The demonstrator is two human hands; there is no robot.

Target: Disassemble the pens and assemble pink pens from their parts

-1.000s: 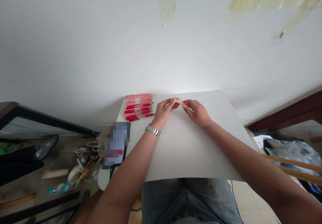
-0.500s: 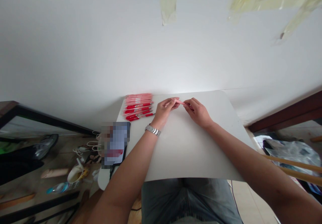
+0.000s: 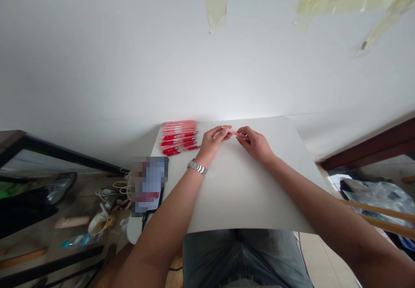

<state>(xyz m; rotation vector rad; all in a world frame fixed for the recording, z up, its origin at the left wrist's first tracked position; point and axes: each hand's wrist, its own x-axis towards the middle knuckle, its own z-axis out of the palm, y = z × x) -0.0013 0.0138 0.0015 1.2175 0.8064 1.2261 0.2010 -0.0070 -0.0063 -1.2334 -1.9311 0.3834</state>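
Observation:
Both hands meet over the far middle of a small white table (image 3: 240,193). My left hand (image 3: 213,140), with a metal watch on its wrist, pinches one end of a thin pink pen (image 3: 234,132). My right hand (image 3: 255,143) is closed on the pen's other end. The pen is held just above the tabletop. To the left of my left hand lies a row of several red and pink pens (image 3: 177,137), side by side at the table's far left corner.
A phone (image 3: 149,185) lies at the table's left edge. A white wall with strips of old tape stands right behind the table. Clutter, a cup and cables cover the floor on the left; bags and wooden sticks (image 3: 376,212) lie on the right.
My right hand has slid slightly left along the pink pen toward my left hand. Everything else is as before.

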